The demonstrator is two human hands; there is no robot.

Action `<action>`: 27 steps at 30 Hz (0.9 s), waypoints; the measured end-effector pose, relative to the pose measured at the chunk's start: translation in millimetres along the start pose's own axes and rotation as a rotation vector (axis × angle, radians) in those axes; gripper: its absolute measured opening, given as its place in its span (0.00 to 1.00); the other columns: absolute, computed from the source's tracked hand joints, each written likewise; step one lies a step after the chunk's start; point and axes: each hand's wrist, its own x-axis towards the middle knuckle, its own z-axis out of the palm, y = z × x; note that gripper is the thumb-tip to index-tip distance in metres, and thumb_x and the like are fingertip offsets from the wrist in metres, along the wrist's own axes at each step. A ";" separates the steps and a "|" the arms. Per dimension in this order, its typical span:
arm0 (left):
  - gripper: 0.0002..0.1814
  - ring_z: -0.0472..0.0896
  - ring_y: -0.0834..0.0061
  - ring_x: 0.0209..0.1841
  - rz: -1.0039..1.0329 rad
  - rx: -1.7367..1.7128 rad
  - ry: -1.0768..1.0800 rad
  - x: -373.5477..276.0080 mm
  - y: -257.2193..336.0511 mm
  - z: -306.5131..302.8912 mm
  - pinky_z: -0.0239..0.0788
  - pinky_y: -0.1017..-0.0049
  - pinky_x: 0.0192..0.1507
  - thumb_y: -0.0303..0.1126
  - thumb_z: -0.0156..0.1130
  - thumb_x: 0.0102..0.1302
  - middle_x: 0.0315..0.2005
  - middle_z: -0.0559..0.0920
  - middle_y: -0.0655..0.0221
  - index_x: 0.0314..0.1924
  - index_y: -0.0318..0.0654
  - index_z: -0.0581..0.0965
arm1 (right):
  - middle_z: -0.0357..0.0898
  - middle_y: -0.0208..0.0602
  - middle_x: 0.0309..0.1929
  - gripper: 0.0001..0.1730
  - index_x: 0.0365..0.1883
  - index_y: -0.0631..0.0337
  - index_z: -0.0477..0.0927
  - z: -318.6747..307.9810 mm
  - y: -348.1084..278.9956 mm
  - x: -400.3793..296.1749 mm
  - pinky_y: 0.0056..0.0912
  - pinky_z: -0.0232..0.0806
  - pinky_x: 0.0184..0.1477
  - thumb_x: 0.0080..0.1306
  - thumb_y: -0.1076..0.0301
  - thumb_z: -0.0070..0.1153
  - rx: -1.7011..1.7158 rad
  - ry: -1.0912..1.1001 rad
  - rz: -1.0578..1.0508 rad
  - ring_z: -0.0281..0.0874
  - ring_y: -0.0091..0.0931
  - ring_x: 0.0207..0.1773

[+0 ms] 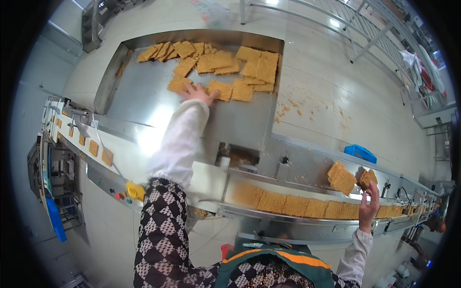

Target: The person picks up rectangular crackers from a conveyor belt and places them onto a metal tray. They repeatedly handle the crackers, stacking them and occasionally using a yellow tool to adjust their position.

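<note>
My left hand [197, 95] reaches far over a steel tray [137, 90], fingers spread. Its fingertips rest on or just above golden-brown, crumbly food squares; one square [179, 83] lies at its left and another [220, 90] at its right. Over the conveyor's far side, my right hand [369, 208] has its fingertips at a small stack of similar pieces [367, 178]. Whether it grips them is unclear. Left of that stack stands a larger pile of squares [341, 178] on the steel ledge. Below both, a close row of squares [295, 206] fills the conveyor.
More squares [216, 62] lie overlapped along the tray's back and right. On the left, a white belt [126, 147] carries spaced pieces, beside a yellow cloth [135, 190] and control buttons. Crumbs litter the floor near a blue plastic bin [360, 154]. Metal racks [345, 21] stand behind.
</note>
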 end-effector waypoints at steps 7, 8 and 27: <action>0.48 0.45 0.40 0.68 0.150 -0.032 -0.088 -58.9 9.0 -2.3 0.43 0.53 0.69 0.52 0.72 0.43 0.69 0.47 0.55 0.66 0.58 0.62 | 0.72 0.39 0.56 0.23 0.55 0.61 0.72 -14.1 9.8 2.7 0.26 0.70 0.46 0.60 0.85 0.49 0.095 0.016 -0.017 0.74 0.29 0.52; 0.47 0.47 0.40 0.67 0.188 0.007 -0.086 -65.0 8.3 -2.8 0.45 0.54 0.68 0.47 0.74 0.42 0.69 0.48 0.55 0.65 0.58 0.64 | 0.72 0.39 0.56 0.23 0.55 0.61 0.72 -18.1 14.9 -1.1 0.26 0.70 0.46 0.60 0.85 0.49 0.110 0.028 -0.004 0.74 0.28 0.52; 0.46 0.68 0.51 0.55 0.425 0.129 -0.060 -87.6 67.4 -6.7 0.63 0.62 0.59 0.28 0.64 0.42 0.54 0.67 0.58 0.65 0.64 0.60 | 0.78 0.38 0.43 0.17 0.47 0.66 0.76 -57.4 50.8 -66.6 0.23 0.70 0.41 0.60 0.87 0.49 0.120 0.010 0.140 0.77 0.23 0.38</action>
